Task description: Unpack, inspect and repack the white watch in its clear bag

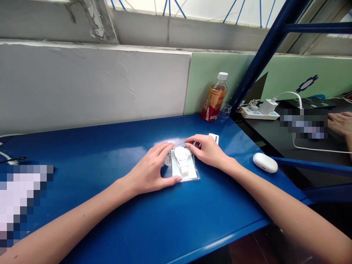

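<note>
A small clear plastic package (pixel 194 175) lies on the blue desk (pixel 118 157), with a pale card and a white item (pixel 181 157) inside; I cannot make out the item's exact kind. My left hand (pixel 154 167) grips it from the left, fingertips at the top edge and thumb on the bottom edge. At the upper right corner, my right hand (pixel 206 148) pinches the package between thumb and forefinger. Behind my right hand a white card-like piece (pixel 214 138) with a dark mark is partly hidden.
A drink bottle (pixel 215 97) with a white cap stands at the back, beside a clear cup (pixel 224 110). To the right lie a white earbud case (pixel 265 162) and a power strip (pixel 260 113). Another person's hand (pixel 341 123) rests at far right. A pixelated area covers the left.
</note>
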The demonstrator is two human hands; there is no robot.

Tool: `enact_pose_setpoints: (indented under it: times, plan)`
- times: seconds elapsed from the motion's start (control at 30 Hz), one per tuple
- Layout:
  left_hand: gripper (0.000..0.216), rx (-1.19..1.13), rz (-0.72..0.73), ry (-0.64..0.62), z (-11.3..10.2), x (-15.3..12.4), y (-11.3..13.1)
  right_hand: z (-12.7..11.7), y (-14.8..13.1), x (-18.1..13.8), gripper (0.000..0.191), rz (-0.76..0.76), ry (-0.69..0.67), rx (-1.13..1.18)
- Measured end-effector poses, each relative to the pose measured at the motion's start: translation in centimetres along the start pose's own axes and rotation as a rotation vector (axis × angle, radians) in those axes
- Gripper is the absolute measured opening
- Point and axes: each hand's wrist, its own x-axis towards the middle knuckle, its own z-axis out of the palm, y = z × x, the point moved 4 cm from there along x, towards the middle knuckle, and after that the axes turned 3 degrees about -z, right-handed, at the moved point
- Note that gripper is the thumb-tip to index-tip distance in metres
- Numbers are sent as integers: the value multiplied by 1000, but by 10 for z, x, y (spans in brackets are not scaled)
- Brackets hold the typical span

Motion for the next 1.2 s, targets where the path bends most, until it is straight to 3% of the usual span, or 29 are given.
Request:
enact_pose_setpoints:
  times: [0.23, 0.7, 0.83, 1.07, 1.2]
  plan:
    - [80, 24, -45, 36, -1, 1, 0, -5, -6, -1, 21, -275, -55, -115]
    - [81, 14, -43, 40, 1, 0, -2, -8, -17, -4, 37, -246, -256, -189]
    - [80, 21, -49, 38, 1, -1, -2, -11, -17, -6, 53, -257, -286, -181]
    - [78, 46, -83, 58, 0, 0, -4, -6, -13, -10, 98, -308, -350, -163]
    - [81, 50, -62, 47, 0, 1, -3, -2, -8, -10, 105, -290, -388, -150]
